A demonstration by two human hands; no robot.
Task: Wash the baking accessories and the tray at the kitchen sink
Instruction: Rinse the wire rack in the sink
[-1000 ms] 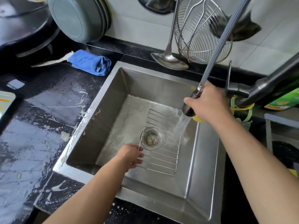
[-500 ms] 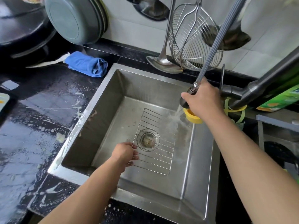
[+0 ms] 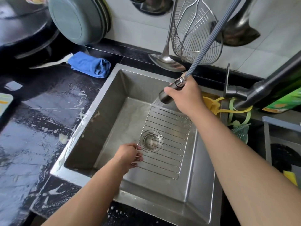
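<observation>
Blue cloth (silver sink).

You see one wire rack, one sprayer head, one ladle, one blue cloth, one wire skimmer.

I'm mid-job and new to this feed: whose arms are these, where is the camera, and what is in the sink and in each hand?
No machine here: these are a person's two bare arms, filmed by one wide-angle camera worn on the head, looking down at a steel sink.

The right hand grips a pull-out sprayer head on a grey hose; water sprays from it toward the far end of a wire rack.

The rack lies in the basin over the drain, and the left hand pinches its near-left edge.

On the wet, soapy black counter to the left lies a blue cloth. A ladle and a wire skimmer hang on the wall behind.
</observation>
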